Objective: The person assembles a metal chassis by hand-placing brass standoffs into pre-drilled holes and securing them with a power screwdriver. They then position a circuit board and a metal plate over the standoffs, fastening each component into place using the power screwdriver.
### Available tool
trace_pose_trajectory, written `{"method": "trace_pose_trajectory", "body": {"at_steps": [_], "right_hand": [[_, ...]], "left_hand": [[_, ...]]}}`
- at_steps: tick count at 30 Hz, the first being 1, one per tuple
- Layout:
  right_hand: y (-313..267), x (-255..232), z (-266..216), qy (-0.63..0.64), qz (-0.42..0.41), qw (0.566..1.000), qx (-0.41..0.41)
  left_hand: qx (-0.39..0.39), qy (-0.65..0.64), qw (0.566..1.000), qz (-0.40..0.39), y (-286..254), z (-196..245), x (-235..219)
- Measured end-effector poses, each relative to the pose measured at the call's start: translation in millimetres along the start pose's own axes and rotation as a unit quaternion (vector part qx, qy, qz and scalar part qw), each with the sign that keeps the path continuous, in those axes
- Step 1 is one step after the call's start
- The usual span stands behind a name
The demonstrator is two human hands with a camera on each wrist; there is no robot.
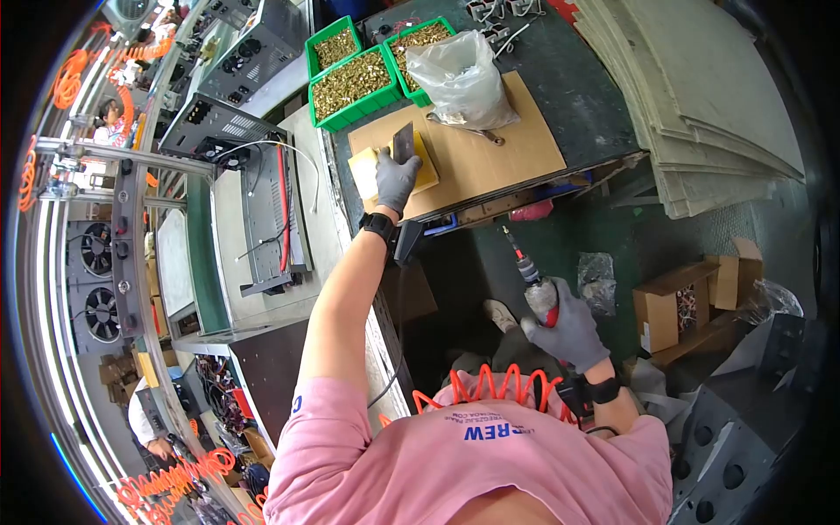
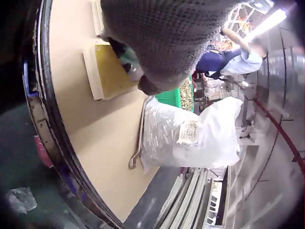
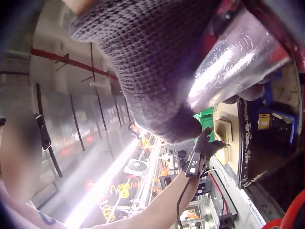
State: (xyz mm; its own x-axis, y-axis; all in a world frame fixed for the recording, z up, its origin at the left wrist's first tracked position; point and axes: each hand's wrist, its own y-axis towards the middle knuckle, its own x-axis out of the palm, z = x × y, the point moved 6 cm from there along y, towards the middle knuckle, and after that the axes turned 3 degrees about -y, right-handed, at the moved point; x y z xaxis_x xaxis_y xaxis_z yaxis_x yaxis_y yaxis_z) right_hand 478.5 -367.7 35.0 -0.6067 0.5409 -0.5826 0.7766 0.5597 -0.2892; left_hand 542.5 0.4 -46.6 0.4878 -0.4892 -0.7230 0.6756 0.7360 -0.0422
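Note:
My gloved left hand reaches over the bench and pinches a small dark flat plate. Beneath that hand lies a stack of yellow rectangular plates, its pale edges showing in the left wrist view. The gloved right hand grips a power screwdriver in front of the body, with the bit pointing toward the bench. Its silver-wrapped barrel fills the upper right of the right wrist view.
Green bins of brass-coloured parts stand behind the cardboard sheet. On that sheet are a plastic bag of small pieces and a wrench. A coiled red hose crosses the body. Stacked panels and an open carton are right.

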Motion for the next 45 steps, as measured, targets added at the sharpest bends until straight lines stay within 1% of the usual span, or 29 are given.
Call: {"method": "trace_pose_trajectory", "body": {"at_steps": [2,3,4,5,6,8,10,12,14,15,17,18,20,21,22,26,28,30,31,32,34,35,36,38,39,41,42,44,45], "right_hand": [[2,2,-3,0.000,-0.007,1.000,-0.012],[3,3,-5,0.003,-0.004,1.000,-0.022],[4,4,-7,0.006,-0.003,0.999,-0.034],[6,4,-10,0.005,-0.009,0.999,-0.039],[7,6,-13,-0.003,-0.023,0.999,-0.040],[11,11,-22,-0.013,-0.049,0.997,-0.054],[16,18,-34,-0.030,-0.054,0.994,-0.090],[18,27,-49,-0.035,-0.077,0.989,-0.118],[18,39,-64,-0.043,-0.099,0.983,-0.147],[16,46,-72,-0.042,-0.112,0.979,-0.164],[10,61,-89,-0.041,-0.135,0.971,-0.193],[6,69,-97,-0.057,-0.152,0.965,-0.205],[-5,86,-113,-0.074,-0.180,0.954,-0.227],[-12,96,-121,-0.081,-0.202,0.947,-0.237],[-20,106,-127,-0.089,-0.223,0.939,-0.246],[-56,148,-150,-0.109,-0.280,0.913,-0.274],[-78,169,-160,-0.117,-0.336,0.889,-0.288],[-98,186,-170,-0.136,-0.349,0.878,-0.300],[-109,194,-175,-0.143,-0.368,0.867,-0.303],[-120,203,-178,-0.150,-0.387,0.857,-0.306],[-136,218,-179,-0.159,-0.401,0.850,-0.301],[-143,223,-181,-0.154,-0.406,0.848,-0.304],[-148,228,-183,-0.148,-0.409,0.846,-0.307],[-153,243,-179,-0.150,-0.403,0.849,-0.307],[-154,248,-179,-0.144,-0.397,0.852,-0.311],[-154,258,-182,-0.153,-0.398,0.849,-0.313],[-153,262,-185,-0.150,-0.398,0.852,-0.306],[-154,270,-190,-0.176,-0.414,0.837,-0.311],[-153,275,-190,-0.164,-0.416,0.837,-0.317]], "left_hand": [[0.017,-0.049,0.998,0.019,11,-17,-7],[-0.030,-0.226,0.974,-0.012,5,-13,-13],[-0.075,-0.396,0.914,-0.040,-4,-6,-21],[-0.068,-0.382,0.921,-0.029,-9,-6,-30],[-0.043,-0.584,0.788,-0.190,-9,-11,-33],[0.008,-0.596,0.773,-0.219,-35,11,-71],[-0.074,-0.761,0.600,-0.234,-67,31,-107],[-0.031,-0.785,0.562,-0.258,-83,28,-138],[-0.038,-0.771,0.605,-0.194,-102,21,-173],[-0.032,-0.773,0.608,-0.176,-111,16,-192],[-0.012,-0.789,0.575,-0.218,-133,11,-227],[-0.007,-0.790,0.579,-0.203,-145,7,-246],[-0.012,-0.779,0.610,-0.145,-173,-3,-283],[0.035,-0.738,0.662,-0.129,-186,-6,-304],[-0.012,-0.675,0.738,-0.005,-201,-28,-326],[0.069,-0.614,0.785,-0.048,-270,-53,-398],[0.037,-0.570,0.821,0.019,-308,-78,-430],[-0.016,-0.556,0.828,0.074,-343,-120,-449],[-0.051,-0.529,0.840,0.109,-362,-139,-455],[-0.055,-0.531,0.839,0.110,-379,-158,-457],[-0.123,-0.528,0.836,0.080,-409,-201,-447],[-0.149,-0.524,0.837,0.040,-424,-212,-439],[-0.181,-0.583,0.792,0.002,-437,-228,-426],[-0.210,-0.530,0.822,-0.004,-460,-236,-412],[-0.214,-0.531,0.820,-0.011,-467,-236,-405],[-0.226,-0.545,0.807,0.020,-477,-234,-395],[-0.231,-0.543,0.807,0.013,-479,-231,-391],[-0.273,-0.561,0.781,-0.016,-481,-227,-381],[-0.267,-0.559,0.784,-0.021,-483,-222,-379]]}}
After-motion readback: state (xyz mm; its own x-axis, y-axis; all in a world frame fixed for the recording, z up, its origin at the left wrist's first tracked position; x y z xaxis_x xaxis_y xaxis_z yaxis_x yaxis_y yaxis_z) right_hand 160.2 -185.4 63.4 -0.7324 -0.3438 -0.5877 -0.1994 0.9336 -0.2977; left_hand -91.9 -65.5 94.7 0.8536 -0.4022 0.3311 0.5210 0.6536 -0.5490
